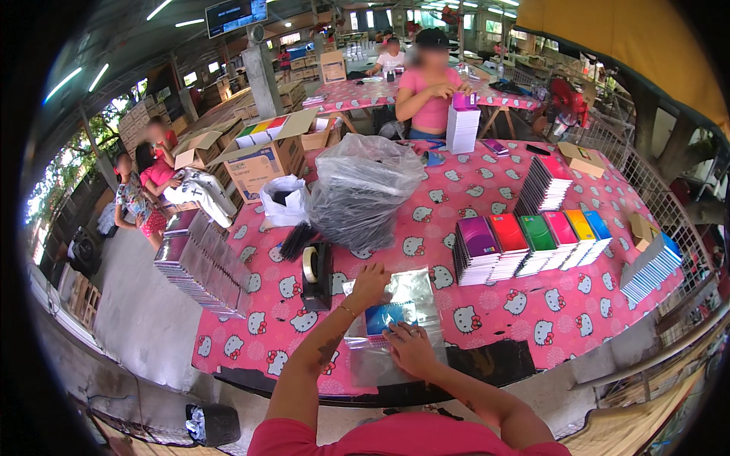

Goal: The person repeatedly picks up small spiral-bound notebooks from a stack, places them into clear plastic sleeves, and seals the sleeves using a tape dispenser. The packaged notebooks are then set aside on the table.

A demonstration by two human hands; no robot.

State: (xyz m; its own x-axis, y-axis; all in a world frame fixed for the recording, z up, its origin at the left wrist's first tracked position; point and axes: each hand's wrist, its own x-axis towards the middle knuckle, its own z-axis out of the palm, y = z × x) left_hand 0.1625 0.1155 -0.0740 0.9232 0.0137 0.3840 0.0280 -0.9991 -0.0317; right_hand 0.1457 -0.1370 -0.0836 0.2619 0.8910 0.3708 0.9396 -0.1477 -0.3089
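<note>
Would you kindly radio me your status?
Left hand on clear plastic; right hand at near edge of blue notebook. Black tape dispenser to the left, clear of both hands.

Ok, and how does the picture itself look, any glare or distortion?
In the head view, the pink table edge bows with fisheye distortion and the picture's corners go black; also in the head view, the clear sleeve catches glare, the ceiling tubes burn out white, and background faces are blurred.
</note>
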